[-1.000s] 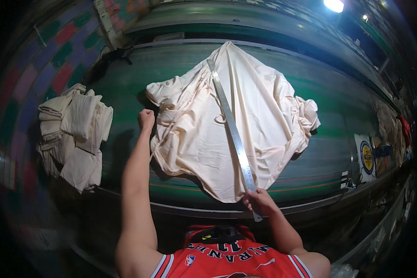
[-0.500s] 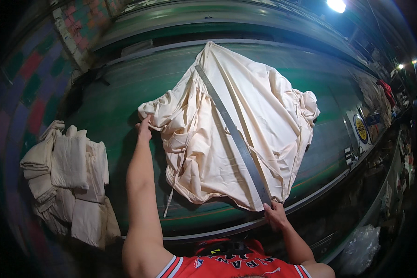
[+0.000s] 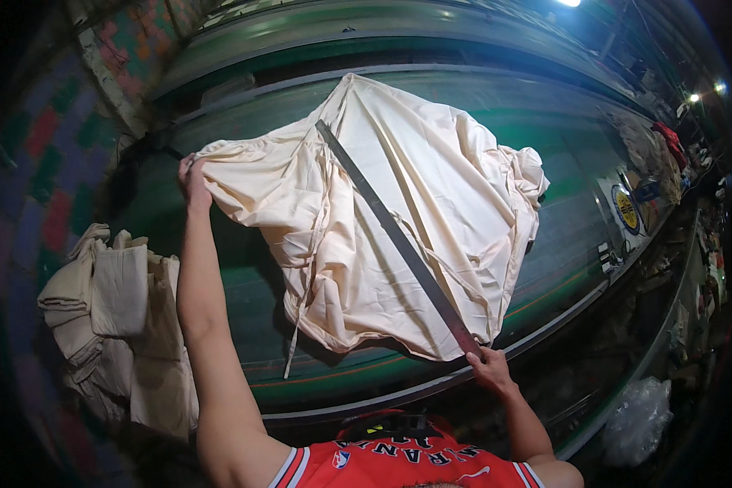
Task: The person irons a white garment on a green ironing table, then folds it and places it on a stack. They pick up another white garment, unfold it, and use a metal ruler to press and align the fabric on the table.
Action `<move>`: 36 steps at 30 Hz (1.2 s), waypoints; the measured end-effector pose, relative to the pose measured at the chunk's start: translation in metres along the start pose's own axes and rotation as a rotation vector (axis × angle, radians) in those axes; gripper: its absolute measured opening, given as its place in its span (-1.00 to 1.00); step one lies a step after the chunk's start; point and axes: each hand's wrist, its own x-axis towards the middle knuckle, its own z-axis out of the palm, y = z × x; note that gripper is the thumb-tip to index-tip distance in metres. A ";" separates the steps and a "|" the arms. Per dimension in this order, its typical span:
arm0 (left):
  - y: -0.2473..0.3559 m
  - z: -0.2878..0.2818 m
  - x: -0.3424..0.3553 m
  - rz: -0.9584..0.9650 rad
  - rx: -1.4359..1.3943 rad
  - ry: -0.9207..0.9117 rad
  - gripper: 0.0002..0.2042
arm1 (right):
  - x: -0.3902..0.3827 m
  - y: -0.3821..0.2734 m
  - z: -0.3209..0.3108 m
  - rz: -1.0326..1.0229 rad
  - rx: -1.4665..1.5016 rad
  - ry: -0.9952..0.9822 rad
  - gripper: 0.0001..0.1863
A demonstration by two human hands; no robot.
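Note:
A large cream cloth piece (image 3: pixel 366 268), rumpled and with thin ties, is spread over the green table (image 3: pixel 244 342). My left hand (image 3: pixel 193 183) grips the cloth's far left corner and holds it stretched out to the left. Diagonally over the cloth lies a long flat dark metal strip (image 3: pixel 394 228), like a ruler. Its near end is in my right hand (image 3: pixel 492 370), whose fingers close round it by the table's front edge. The cloth's right side is bunched up on the table.
Stacks of folded cream cloth (image 3: pixel 118 293) stand at the left, beside my left arm. A round blue and yellow emblem (image 3: pixel 626 209) on a panel, crumpled fabric (image 3: pixel 647 154) and a red cloth (image 3: pixel 669 145) sit at the right. Clear plastic (image 3: pixel 636 419) lies low at the right.
My left hand has moved left and away from me, drawing the cloth's left corner out from its bunch. My right hand stays on the metal strip's near end.

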 end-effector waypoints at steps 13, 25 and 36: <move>0.002 0.055 -0.091 0.227 0.593 -0.151 -0.77 | 0.029 -0.046 0.008 0.154 0.129 -0.107 -0.61; -0.011 0.056 -0.130 -0.219 0.156 -0.430 -0.80 | 0.000 -0.024 -0.017 0.193 0.249 -0.215 -0.62; -0.027 0.085 -0.152 -0.193 0.303 -0.559 -0.85 | 0.085 -0.070 0.073 0.038 0.244 -0.226 -0.57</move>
